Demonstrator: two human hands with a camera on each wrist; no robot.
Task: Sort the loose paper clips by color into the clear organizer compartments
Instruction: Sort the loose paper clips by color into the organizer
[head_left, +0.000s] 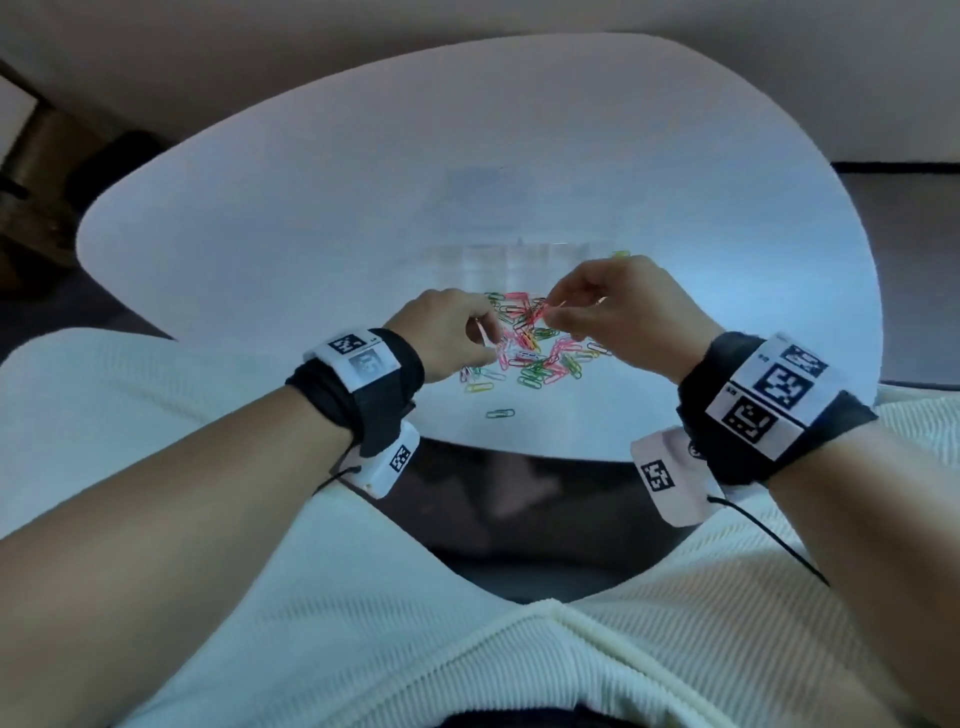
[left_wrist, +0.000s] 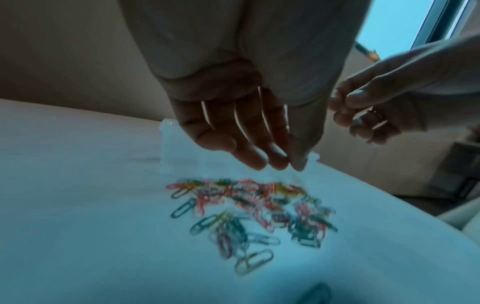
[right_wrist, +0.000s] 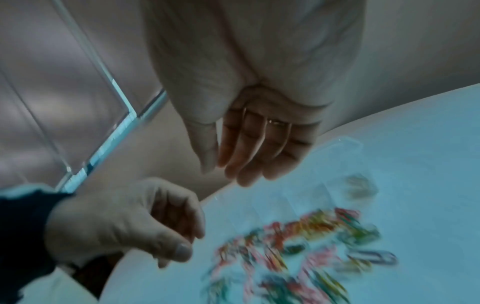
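A pile of colored paper clips lies on the white table, just in front of the clear organizer. My right hand hovers above the pile's far edge, thumb and forefinger pinched together at a red clip that hangs from them; the wrist views do not show this clip. My left hand hangs over the pile's left side, fingers loosely curled, nothing visibly held. A few yellow-green clips lie in the organizer's right-end compartment.
One green clip lies apart from the pile near the table's front edge. The table's near rim runs just behind my wrists, with my lap below it. A glass pane stands to the left, off the table.
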